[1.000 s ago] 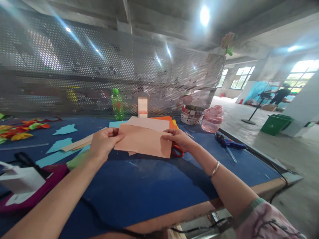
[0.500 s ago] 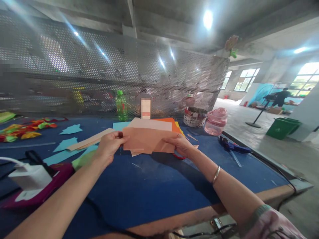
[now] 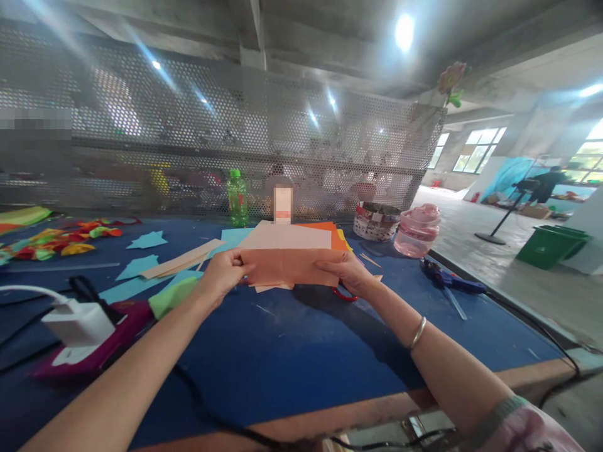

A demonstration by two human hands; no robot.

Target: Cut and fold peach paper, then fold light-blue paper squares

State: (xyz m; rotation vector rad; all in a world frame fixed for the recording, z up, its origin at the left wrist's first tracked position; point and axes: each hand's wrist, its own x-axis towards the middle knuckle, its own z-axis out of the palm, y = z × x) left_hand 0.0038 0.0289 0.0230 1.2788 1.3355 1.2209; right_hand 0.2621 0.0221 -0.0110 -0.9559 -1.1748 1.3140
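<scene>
Pinching the brown paper by its two ends, the left hand and the right hand are closing thumb against fingers, holding it in front of a pale sheet. Behind, a green bottle is showing a red patch, its writing too blurred to read; a woven basket is bearing print-like marks, equally illegible. Red scissor handles are peeking out just below the right hand. Toward the person, a broad stretch of blue tabletop is running to the wooden front edge. A blue glue gun is lying near the right edge, and a white charger is standing on the left, beyond the left forearm.
</scene>
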